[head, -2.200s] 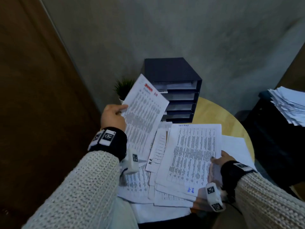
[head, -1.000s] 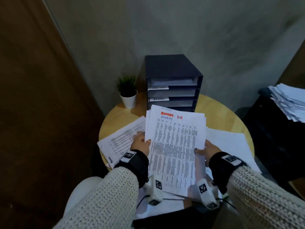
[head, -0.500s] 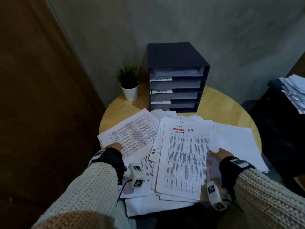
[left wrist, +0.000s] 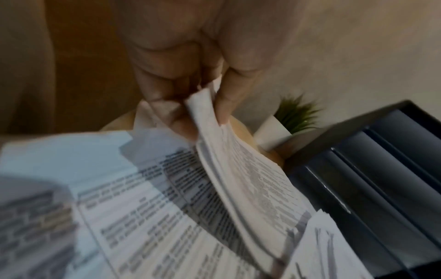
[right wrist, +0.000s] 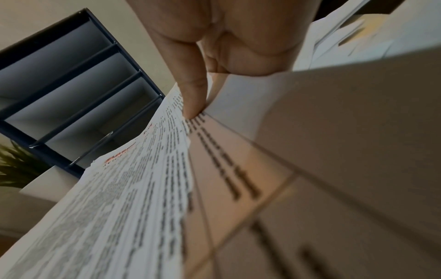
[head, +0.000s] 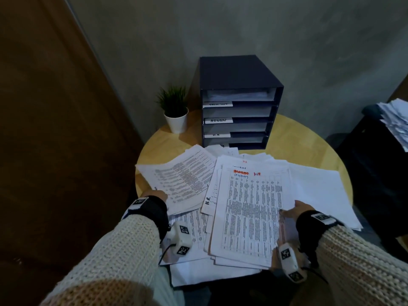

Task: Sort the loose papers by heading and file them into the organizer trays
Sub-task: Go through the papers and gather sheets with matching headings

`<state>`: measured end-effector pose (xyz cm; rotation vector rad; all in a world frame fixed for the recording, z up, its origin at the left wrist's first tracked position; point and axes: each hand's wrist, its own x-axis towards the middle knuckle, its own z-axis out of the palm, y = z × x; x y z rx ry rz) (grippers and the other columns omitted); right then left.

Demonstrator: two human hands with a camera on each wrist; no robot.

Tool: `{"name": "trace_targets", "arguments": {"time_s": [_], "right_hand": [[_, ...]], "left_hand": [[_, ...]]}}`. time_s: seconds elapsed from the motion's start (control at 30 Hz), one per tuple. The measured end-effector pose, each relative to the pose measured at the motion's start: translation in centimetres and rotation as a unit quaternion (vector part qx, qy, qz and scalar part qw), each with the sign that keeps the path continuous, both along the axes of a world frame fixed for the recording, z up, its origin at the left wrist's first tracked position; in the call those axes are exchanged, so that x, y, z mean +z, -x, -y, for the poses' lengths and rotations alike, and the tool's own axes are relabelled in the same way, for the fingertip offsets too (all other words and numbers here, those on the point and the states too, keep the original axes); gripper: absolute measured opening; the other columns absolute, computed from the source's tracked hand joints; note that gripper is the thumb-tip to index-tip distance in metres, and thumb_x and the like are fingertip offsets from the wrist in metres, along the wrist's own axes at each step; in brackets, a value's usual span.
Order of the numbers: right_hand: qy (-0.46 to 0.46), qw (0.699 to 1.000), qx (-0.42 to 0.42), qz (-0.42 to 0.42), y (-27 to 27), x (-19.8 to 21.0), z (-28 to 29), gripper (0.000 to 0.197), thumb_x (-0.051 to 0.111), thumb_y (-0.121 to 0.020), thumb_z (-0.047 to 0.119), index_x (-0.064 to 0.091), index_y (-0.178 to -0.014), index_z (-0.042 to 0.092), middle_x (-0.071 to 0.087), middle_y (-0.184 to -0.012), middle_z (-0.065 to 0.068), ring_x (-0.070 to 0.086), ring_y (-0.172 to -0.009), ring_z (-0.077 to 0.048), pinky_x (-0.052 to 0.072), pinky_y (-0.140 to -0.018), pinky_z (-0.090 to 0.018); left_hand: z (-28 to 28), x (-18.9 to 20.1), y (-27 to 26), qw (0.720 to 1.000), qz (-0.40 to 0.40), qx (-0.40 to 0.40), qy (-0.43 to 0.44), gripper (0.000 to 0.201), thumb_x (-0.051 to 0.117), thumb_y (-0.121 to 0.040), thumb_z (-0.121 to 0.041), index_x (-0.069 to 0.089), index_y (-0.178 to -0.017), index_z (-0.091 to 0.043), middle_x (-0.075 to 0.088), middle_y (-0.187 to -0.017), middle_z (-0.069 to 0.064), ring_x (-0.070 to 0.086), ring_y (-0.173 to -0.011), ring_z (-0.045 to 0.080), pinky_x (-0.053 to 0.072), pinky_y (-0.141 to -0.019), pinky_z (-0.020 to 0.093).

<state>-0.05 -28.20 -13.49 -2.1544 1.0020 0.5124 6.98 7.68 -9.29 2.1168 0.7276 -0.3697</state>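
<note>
Loose printed papers cover the near half of the round wooden table (head: 304, 138). My left hand (head: 155, 195) pinches the near edge of a small bundle of sheets (head: 183, 177) lying at the left; the left wrist view shows my fingers (left wrist: 224, 102) curled round that paper bundle (left wrist: 238, 169). My right hand (head: 293, 209) grips the right edge of the centre stack (head: 251, 208), thumb on top; its top sheet has a red and blue handwritten heading. A dark organizer (head: 238, 102) with several labelled trays stands at the back; its top tray holds paper.
A small potted plant (head: 175, 111) stands left of the organizer. Blank white sheets (head: 320, 195) spread to the right of the stack. A dark stand at the far right carries another pile of papers (head: 395, 120). A brown door is on the left.
My left hand laid a sheet on the centre stack, then moved left and took hold of the bundle at the table's left. My right hand stays on the stack's right edge.
</note>
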Motion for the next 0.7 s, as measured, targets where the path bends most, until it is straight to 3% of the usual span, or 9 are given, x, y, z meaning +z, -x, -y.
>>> {"name": "trace_targets", "arguments": {"time_s": [0.07, 0.1, 0.13, 0.17, 0.2, 0.23, 0.33, 0.43, 0.7], "right_hand": [[0.024, 1.000, 0.007, 0.002, 0.3, 0.3, 0.0, 0.059, 0.055, -0.094, 0.034, 0.036, -0.142, 0.004, 0.044, -0.146, -0.010, 0.045, -0.132, -0.027, 0.037, -0.107, -0.031], [0.030, 0.999, 0.012, 0.011, 0.5, 0.4, 0.0, 0.057, 0.053, -0.095, 0.034, 0.036, -0.142, 0.005, 0.044, -0.145, -0.010, 0.045, -0.132, -0.027, 0.037, -0.106, -0.030], [0.035, 0.999, 0.022, 0.022, 0.6, 0.3, 0.1, 0.055, 0.051, -0.096, 0.032, 0.037, -0.142, 0.005, 0.044, -0.145, -0.010, 0.046, -0.131, -0.027, 0.037, -0.105, -0.031], [0.039, 0.998, 0.032, 0.032, 0.7, 0.2, 0.1, 0.052, 0.050, -0.097, 0.028, 0.037, -0.142, 0.005, 0.044, -0.145, -0.011, 0.046, -0.130, -0.028, 0.038, -0.103, -0.031], [0.034, 0.998, 0.025, 0.055, 0.8, 0.1, 0.1, 0.048, 0.049, -0.098, 0.023, 0.038, -0.141, 0.005, 0.046, -0.143, -0.013, 0.048, -0.127, -0.030, 0.040, -0.099, -0.032], [0.025, 0.996, 0.012, 0.088, 0.8, 0.0, 0.1, 0.043, 0.048, -0.098, 0.018, 0.041, -0.139, 0.004, 0.050, -0.139, -0.016, 0.052, -0.122, -0.032, 0.041, -0.093, -0.032], [0.010, 0.989, -0.016, 0.145, 1.3, 0.5, 0.0, 0.037, 0.045, -0.098, 0.010, 0.044, -0.135, 0.004, 0.055, -0.132, -0.019, 0.058, -0.112, -0.036, 0.044, -0.090, -0.036], [-0.001, 0.989, -0.025, 0.146, 1.9, 1.3, 0.5, 0.039, 0.044, -0.099, 0.011, 0.042, -0.138, 0.006, 0.050, -0.139, -0.017, 0.053, -0.120, -0.035, 0.041, -0.094, -0.034], [0.004, 0.985, -0.041, 0.165, 3.2, 3.5, 2.6, 0.038, 0.044, -0.099, 0.017, 0.047, -0.136, 0.009, 0.054, -0.135, -0.016, 0.054, -0.118, -0.034, 0.041, -0.094, -0.034]], "left_hand": [[-0.2, 0.7, -0.2, 0.998, 0.043, -0.003, -0.035, 0.041, 0.047, -0.096, -0.011, 0.029, -0.061, -0.021, 0.031, -0.065, -0.004, 0.041, -0.085, 0.019, 0.032, -0.075, 0.024], [0.0, 1.7, -0.1, 0.997, 0.054, -0.009, -0.046, 0.035, 0.042, -0.098, -0.009, 0.036, -0.064, -0.017, 0.037, -0.068, 0.000, 0.042, -0.091, 0.020, 0.032, -0.076, 0.024], [-0.1, 2.4, -0.4, 0.996, 0.073, -0.011, -0.043, 0.025, 0.038, -0.099, -0.008, 0.048, -0.076, -0.007, 0.048, -0.079, 0.009, 0.046, -0.097, 0.023, 0.034, -0.079, 0.026], [-0.1, 3.3, -0.7, 0.994, 0.102, -0.014, -0.044, 0.020, 0.037, -0.099, -0.009, 0.055, -0.097, 0.001, 0.056, -0.099, 0.018, 0.050, -0.106, 0.028, 0.038, -0.087, 0.031], [-0.3, 3.9, -1.1, 0.990, 0.137, -0.011, -0.045, 0.026, 0.039, -0.098, -0.011, 0.054, -0.116, 0.000, 0.056, -0.118, 0.021, 0.051, -0.113, 0.034, 0.040, -0.094, 0.036], [-0.3, 4.9, -1.1, 0.985, 0.167, -0.007, -0.046, 0.032, 0.041, -0.097, -0.013, 0.054, -0.125, -0.006, 0.054, -0.127, 0.020, 0.051, -0.116, 0.038, 0.041, -0.096, 0.039], [0.4, 7.9, -1.2, 0.968, 0.250, 0.008, -0.018, 0.031, 0.044, -0.096, -0.017, 0.059, -0.123, -0.016, 0.060, -0.125, 0.014, 0.055, -0.111, 0.036, 0.045, -0.090, 0.037], [1.7, 11.6, -0.5, 0.943, 0.334, 0.004, -0.003, 0.024, 0.043, -0.097, -0.018, 0.063, -0.110, -0.017, 0.065, -0.109, 0.011, 0.057, -0.092, 0.029, 0.041, -0.076, 0.031], [1.9, 18.3, -0.1, 0.890, 0.454, 0.025, -0.020, 0.020, 0.049, -0.095, -0.018, 0.062, -0.110, -0.016, 0.065, -0.107, 0.008, 0.059, -0.095, 0.026, 0.041, -0.075, 0.025]]}}
